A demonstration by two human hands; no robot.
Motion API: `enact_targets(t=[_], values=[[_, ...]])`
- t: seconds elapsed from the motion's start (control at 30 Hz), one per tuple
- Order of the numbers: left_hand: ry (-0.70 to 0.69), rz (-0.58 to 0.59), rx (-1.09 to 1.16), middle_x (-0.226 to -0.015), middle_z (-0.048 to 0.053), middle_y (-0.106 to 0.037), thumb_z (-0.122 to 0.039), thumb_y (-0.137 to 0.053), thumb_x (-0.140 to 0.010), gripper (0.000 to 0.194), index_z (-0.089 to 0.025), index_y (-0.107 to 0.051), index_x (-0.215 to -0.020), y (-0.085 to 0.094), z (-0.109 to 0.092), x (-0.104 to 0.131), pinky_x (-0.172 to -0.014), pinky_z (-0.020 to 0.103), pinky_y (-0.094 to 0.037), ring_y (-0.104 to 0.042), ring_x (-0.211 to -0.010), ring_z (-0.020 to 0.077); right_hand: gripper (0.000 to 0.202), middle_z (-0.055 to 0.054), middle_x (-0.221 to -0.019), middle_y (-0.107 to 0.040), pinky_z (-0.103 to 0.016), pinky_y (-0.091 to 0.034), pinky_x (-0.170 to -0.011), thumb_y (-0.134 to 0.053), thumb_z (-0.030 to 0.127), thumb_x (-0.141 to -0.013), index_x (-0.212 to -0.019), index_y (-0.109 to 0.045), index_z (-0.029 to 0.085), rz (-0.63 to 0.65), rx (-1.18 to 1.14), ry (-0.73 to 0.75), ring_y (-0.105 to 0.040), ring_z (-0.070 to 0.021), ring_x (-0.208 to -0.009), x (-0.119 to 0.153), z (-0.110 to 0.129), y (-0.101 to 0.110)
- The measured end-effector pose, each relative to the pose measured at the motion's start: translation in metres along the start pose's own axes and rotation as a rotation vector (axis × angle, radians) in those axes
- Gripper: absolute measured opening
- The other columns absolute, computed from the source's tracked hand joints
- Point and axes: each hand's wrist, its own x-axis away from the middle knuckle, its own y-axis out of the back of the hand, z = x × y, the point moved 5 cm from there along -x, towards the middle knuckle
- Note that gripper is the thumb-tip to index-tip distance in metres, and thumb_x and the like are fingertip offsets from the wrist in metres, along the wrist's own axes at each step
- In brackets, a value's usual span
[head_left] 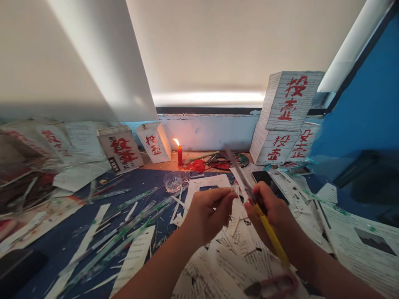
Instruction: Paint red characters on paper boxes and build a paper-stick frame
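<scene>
In the middle of the view, my left hand [212,211] is closed in a pinch, with a small pale piece [233,189] at its fingertips, too small to name. My right hand [269,207] is wrapped round a yellow-handled knife [268,230]. Its long thin blade points up and away from me and is smeared by motion. The blade is just right of my left fingertips. Beneath both hands lies a heap of printed paper scraps [215,265]. A pair of scissors with pinkish handles [282,285] rests on the paper near me, partly blurred.
A lit red candle [180,156] stands at the back beside a paper box [153,143] with red characters. More boxes [288,101] are stacked back right. A clear cup [173,182], a black phone [260,177] and green-marked strips [124,232] lie about the blue tabletop [75,216].
</scene>
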Motion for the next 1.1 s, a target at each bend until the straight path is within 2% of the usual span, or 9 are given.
enact_targets(t=[0.13,0.37,0.5,0.63,0.77,0.97,1.1], values=[[0.011,-0.072,0.163,-0.059,-0.002,-0.058,-0.036,-0.052,-0.099,0.026,-0.018,-0.070,-0.093,0.007,0.004,-0.002,-0.048,0.023,-0.045,-0.055,-0.047,0.0092,0.017,0.006,-0.068,-0.044,-0.025,-0.037,-0.052,-0.048,0.034,-0.098,-0.086,-0.037,0.026,-0.050,-0.063,-0.037,-0.044,-0.0127,-0.055,0.000,-0.011,0.006],[0.026,-0.109,0.279,-0.079,0.004,-0.069,-0.032,-0.054,-0.099,0.022,-0.016,-0.069,-0.104,0.002,0.009,-0.002,-0.053,0.022,-0.052,-0.062,-0.053,0.0084,0.016,0.001,-0.085,-0.056,-0.029,-0.044,-0.065,-0.047,0.037,-0.100,-0.094,-0.038,0.025,0.103,-0.137,-0.057,-0.054,-0.0161,-0.072,0.001,-0.017,-0.005],[0.015,-0.109,0.300,-0.084,0.005,-0.070,-0.031,-0.054,-0.099,0.023,-0.016,-0.067,-0.109,-0.001,0.010,-0.002,-0.055,0.022,-0.054,-0.063,-0.057,0.0090,0.016,-0.001,-0.090,-0.058,-0.031,-0.045,-0.065,-0.047,0.037,-0.099,-0.100,-0.039,0.024,0.153,-0.106,-0.058,-0.055,-0.0163,-0.072,0.004,-0.013,-0.007],[0.001,-0.100,0.166,-0.079,0.005,-0.069,-0.032,-0.051,-0.101,0.025,-0.015,-0.068,-0.097,0.002,0.008,-0.003,-0.055,0.021,-0.052,-0.062,-0.058,0.0088,0.017,-0.004,-0.100,-0.058,-0.034,-0.047,-0.073,-0.050,0.035,-0.098,-0.105,-0.039,0.024,0.196,-0.069,-0.035,-0.056,-0.0181,-0.081,0.007,-0.010,-0.008],[-0.049,-0.092,-0.067,-0.073,0.003,-0.067,-0.030,-0.045,-0.103,0.030,-0.016,-0.065,-0.085,0.007,0.004,-0.001,-0.054,0.019,-0.049,-0.061,-0.059,0.0089,0.018,-0.004,-0.097,-0.056,-0.035,-0.046,-0.075,-0.051,0.032,-0.096,-0.104,-0.038,0.024,0.173,-0.001,-0.022,-0.055,-0.0193,-0.082,0.007,-0.013,-0.007],[-0.170,-0.134,-0.245,-0.073,0.004,-0.066,-0.023,-0.044,-0.101,0.028,-0.016,-0.061,-0.080,0.010,0.000,0.002,-0.050,0.018,-0.047,-0.061,-0.059,0.0097,0.018,-0.004,-0.097,-0.056,-0.035,-0.047,-0.075,-0.053,0.029,-0.095,-0.105,-0.038,0.024,0.181,0.015,-0.026,-0.056,-0.0195,-0.083,0.008,-0.013,-0.010],[-0.216,-0.151,-0.296,-0.070,0.003,-0.065,-0.020,-0.046,-0.100,0.026,-0.016,-0.062,-0.080,0.008,-0.002,0.002,-0.056,0.020,-0.050,-0.062,-0.059,0.0102,0.013,-0.003,-0.098,-0.057,-0.033,-0.048,-0.074,-0.047,0.032,-0.099,-0.102,-0.037,0.025,0.193,-0.024,-0.047,-0.057,-0.0188,-0.083,0.011,-0.011,-0.014]])
